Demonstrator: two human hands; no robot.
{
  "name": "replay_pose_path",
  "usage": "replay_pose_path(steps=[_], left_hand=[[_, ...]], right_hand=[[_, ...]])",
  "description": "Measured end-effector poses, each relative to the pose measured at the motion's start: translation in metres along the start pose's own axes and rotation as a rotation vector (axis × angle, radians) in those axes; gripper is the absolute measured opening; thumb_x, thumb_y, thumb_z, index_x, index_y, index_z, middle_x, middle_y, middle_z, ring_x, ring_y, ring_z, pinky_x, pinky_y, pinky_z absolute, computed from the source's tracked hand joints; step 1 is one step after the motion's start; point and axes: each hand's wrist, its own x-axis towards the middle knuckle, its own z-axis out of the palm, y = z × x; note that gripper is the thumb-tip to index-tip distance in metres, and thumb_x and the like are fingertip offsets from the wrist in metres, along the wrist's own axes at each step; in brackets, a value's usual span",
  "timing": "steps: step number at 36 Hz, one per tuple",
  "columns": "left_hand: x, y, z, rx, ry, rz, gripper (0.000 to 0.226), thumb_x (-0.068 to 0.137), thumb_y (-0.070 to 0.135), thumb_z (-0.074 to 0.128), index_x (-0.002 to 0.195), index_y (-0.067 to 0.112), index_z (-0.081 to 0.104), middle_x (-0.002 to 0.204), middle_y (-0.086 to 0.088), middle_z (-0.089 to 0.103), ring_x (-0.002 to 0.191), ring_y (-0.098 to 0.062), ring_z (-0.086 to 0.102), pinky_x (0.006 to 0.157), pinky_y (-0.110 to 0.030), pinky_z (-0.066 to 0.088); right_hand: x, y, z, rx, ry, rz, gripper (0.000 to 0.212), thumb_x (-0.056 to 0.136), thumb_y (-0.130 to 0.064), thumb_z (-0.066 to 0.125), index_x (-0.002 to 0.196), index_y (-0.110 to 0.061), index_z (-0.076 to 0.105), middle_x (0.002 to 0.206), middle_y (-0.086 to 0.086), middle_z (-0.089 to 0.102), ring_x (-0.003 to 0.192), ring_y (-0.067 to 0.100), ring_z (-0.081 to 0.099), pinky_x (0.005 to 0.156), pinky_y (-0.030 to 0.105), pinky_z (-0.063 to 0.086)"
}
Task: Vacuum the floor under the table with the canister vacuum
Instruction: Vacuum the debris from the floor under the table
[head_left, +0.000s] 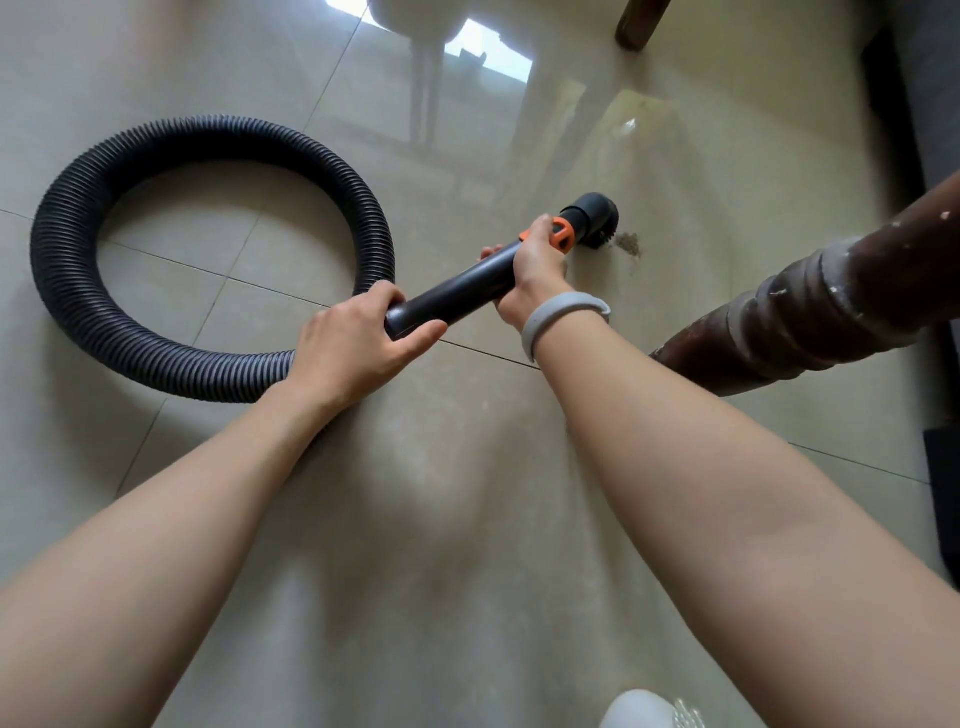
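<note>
— What are the hands doing?
— The left hand (353, 343) is wrapping its fingers round the near end of the black wand (457, 291); the right hand (535, 265), wearing a grey wristband (561, 317), is gripping it by the orange collar (558, 234).
— And further out?
— The brush head (597, 218) is touching the tiled floor (415, 519) beside a dust patch (628, 244). The ribbed hose (156, 249) is looping left; a brown bench leg (805, 306) is standing to the right.

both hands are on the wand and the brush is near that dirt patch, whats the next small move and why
Probably nudge the brush head a little to the right, onto the dirt patch. The patch lies just beyond the bristles, not yet under them. The left hand grips the wand's rear end and the right hand grips it near the orange collar, so a short push should do.
</note>
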Motion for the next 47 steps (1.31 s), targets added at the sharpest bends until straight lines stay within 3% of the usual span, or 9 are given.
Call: replay_pose_path(steps=[6,11,17,23,27,32,42,47], left_hand=[[0.008,0.0,-0.001,-0.001,-0.108,-0.017,0.05,0.083,0.067,0.05,0.106,0.023,0.055,0.093,-0.009,0.065,0.093,-0.034,0.059,0.075,-0.035,0.041],[0.018,-0.006,-0.006,-0.16,-0.178,-0.102,0.07,0.059,0.083,0.034,0.09,0.025,0.058,0.081,-0.001,0.063,0.085,-0.028,0.058,0.075,-0.037,0.047],[0.024,-0.006,-0.006,-0.2,-0.236,-0.096,0.055,0.068,0.076,0.043,0.085,0.026,0.057,0.078,0.001,0.062,0.083,-0.025,0.058,0.074,-0.036,0.048],[0.032,0.007,-0.001,-0.132,-0.273,-0.051,0.038,0.083,0.067,0.049,0.076,0.03,0.049,0.075,0.005,0.057,0.082,-0.025,0.055,0.067,-0.032,0.04],[0.034,0.015,0.003,-0.108,-0.278,-0.046,0.037,0.082,0.068,0.047,0.081,0.031,0.049,0.073,0.007,0.054,0.081,-0.023,0.054,0.066,-0.031,0.037],[0.034,0.019,0.002,-0.091,-0.273,-0.043,0.037,0.083,0.067,0.048,0.088,0.031,0.052,0.078,0.004,0.056,0.083,-0.023,0.054,0.069,-0.032,0.039],[0.029,0.023,0.002,-0.062,-0.302,-0.024,0.037,0.084,0.067,0.047,0.088,0.031,0.05,0.081,0.002,0.059,0.082,-0.024,0.055,0.066,-0.031,0.038],[0.03,0.026,0.001,-0.07,-0.343,-0.008,0.041,0.082,0.066,0.048,0.092,0.026,0.052,0.084,-0.001,0.062,0.085,-0.025,0.058,0.073,-0.035,0.048]], right_hand=[[0.001,-0.002,0.0,-0.024,0.02,0.014,0.041,0.096,-0.046,0.046,0.079,-0.009,0.041,0.069,0.01,0.059,0.063,0.021,0.06,0.087,0.041,0.054],[-0.003,0.001,0.007,0.009,-0.059,0.042,0.033,0.094,-0.037,0.056,0.105,-0.009,0.043,0.097,0.014,0.066,0.068,0.021,0.062,0.089,0.043,0.053],[-0.006,0.003,0.012,-0.01,-0.081,0.025,0.036,0.098,-0.04,0.047,0.08,-0.011,0.038,0.066,0.007,0.056,0.064,0.019,0.059,0.093,0.045,0.051],[-0.001,-0.003,0.0,0.002,-0.022,-0.017,0.038,0.098,-0.041,0.046,0.077,-0.01,0.038,0.069,0.006,0.056,0.061,0.017,0.059,0.091,0.043,0.053],[0.005,-0.005,-0.008,-0.027,0.005,-0.009,0.038,0.097,-0.045,0.046,0.091,-0.008,0.042,0.07,0.007,0.061,0.066,0.017,0.062,0.091,0.043,0.053],[0.004,-0.006,-0.01,-0.01,0.009,-0.005,0.039,0.096,-0.046,0.048,0.08,-0.011,0.039,0.066,0.006,0.06,0.068,0.019,0.062,0.092,0.043,0.052],[-0.001,-0.001,-0.018,0.103,-0.003,-0.009,0.036,0.096,-0.045,0.048,0.083,-0.012,0.041,0.07,0.005,0.058,0.066,0.018,0.061,0.09,0.041,0.054],[-0.005,0.003,-0.023,0.179,0.013,-0.03,0.036,0.096,-0.043,0.05,0.084,-0.009,0.043,0.066,0.006,0.056,0.064,0.019,0.058,0.085,0.038,0.054]])
